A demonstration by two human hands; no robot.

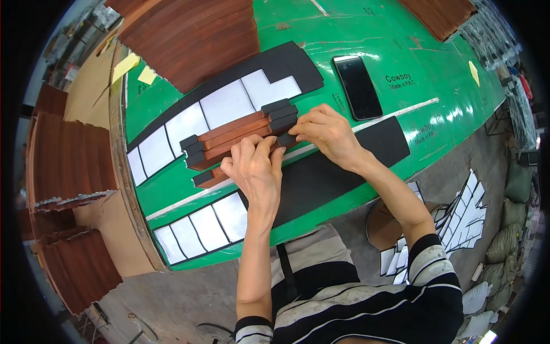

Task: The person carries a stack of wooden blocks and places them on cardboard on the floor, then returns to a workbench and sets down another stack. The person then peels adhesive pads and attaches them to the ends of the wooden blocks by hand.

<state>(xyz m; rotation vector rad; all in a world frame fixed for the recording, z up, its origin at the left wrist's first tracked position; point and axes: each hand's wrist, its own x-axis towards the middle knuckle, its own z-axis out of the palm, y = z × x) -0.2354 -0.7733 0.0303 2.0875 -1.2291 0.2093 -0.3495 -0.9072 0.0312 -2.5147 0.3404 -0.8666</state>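
Note:
Reddish-brown strips with black end pieces [235, 133] lie in a small stack on the green table. My left hand [255, 162] presses with bent fingers on the nearest brown strip [216, 176], its thumb and fingertips close to that strip's right end. At the right, my right hand [327, 135] pinches a black end piece [286, 139] between thumb and fingers. Behind the stack is a black sheet with white panels [226, 106]. A second black sheet [321, 180], with white panels at its left, lies nearer my body, partly under my left forearm.
A phone [357, 88] lies on the green table [458, 86] behind my right hand. Large brown stacks stand at the back [195, 40] and left [71, 160]. White panel scraps [458, 215] are piled at the lower right, beside a round brown container [382, 225].

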